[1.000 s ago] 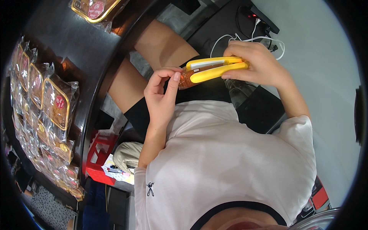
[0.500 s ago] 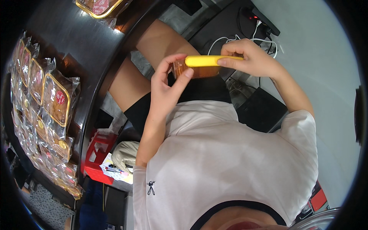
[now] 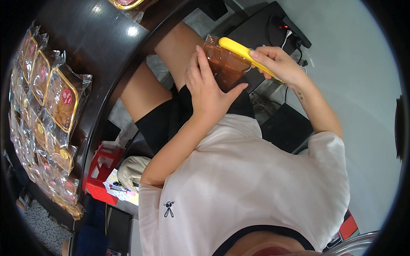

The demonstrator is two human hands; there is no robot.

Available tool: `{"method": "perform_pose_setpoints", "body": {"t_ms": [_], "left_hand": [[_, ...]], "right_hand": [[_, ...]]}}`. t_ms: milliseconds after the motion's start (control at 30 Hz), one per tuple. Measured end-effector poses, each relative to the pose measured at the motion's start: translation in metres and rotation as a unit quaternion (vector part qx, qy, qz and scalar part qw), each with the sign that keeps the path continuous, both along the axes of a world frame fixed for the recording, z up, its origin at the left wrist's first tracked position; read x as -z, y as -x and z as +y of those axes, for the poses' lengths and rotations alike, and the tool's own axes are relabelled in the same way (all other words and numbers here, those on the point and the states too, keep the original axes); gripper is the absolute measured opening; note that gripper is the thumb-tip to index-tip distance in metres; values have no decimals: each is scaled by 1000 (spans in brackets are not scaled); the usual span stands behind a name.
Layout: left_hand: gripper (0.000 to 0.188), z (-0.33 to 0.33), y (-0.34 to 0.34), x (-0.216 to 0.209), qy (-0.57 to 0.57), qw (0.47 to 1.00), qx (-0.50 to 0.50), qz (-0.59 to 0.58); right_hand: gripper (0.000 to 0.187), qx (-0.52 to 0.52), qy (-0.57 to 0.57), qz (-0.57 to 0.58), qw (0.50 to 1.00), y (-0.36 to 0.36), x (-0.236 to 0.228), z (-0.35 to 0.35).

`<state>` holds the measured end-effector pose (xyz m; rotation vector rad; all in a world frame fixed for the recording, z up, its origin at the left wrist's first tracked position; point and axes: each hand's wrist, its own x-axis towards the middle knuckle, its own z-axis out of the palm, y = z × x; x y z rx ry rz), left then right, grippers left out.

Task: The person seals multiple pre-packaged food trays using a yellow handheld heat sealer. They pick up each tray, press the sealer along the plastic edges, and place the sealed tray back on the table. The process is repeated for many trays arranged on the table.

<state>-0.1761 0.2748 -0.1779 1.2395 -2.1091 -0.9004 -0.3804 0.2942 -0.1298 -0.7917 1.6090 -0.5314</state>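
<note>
In front of my lap is a tilted clear plastic container (image 3: 228,68) with reddish-brown contents. My left hand (image 3: 209,87) holds it from the near side, fingers straight up along its left wall and thumb stretched out at its lower right. A long, narrow yellow piece (image 3: 235,46) with a rounded end slants along the container's upper edge. My right hand (image 3: 277,64) grips its right part, with the thumb on top and the fingers curled below. Whether this piece is a lid seen edge-on or a separate tool, I cannot tell.
To the left, a dark curved table (image 3: 92,55) bears several bagged cakes (image 3: 63,100) in gold-rimmed trays. Under it stands a red crate (image 3: 102,175) beside a beige bag (image 3: 131,170). A power strip (image 3: 297,32) with cables lies at the upper right, near a pale wall (image 3: 363,106).
The container and yellow piece have risen and tilted, the yellow piece's right end now lower. My left fingers have straightened along the container's side. The right hand has moved slightly down.
</note>
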Motion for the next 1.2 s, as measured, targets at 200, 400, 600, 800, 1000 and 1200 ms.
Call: {"method": "perform_pose_setpoints", "body": {"t_ms": [200,400,600,800,1000,1200], "left_hand": [[117,-3,2,9,22,1000,-5,-14],[114,-5,-5,12,8,999,-12,46],[113,-5,-9,10,38,999,-7,29],[111,-6,-10,14,83,996,-4,16],[111,-7,-10,9,52,998,-10,26],[110,-13,-20,5,-129,974,18,187]], "right_hand": [[52,12,3,-9,1000,1,-1,1],[57,66,37,-20,997,7,2,0],[53,-25,30,47,998,11,3,10],[41,-13,91,75,993,-1,3,11],[38,-43,197,205,958,-11,3,13],[39,18,139,104,985,-6,-5,12]]}}
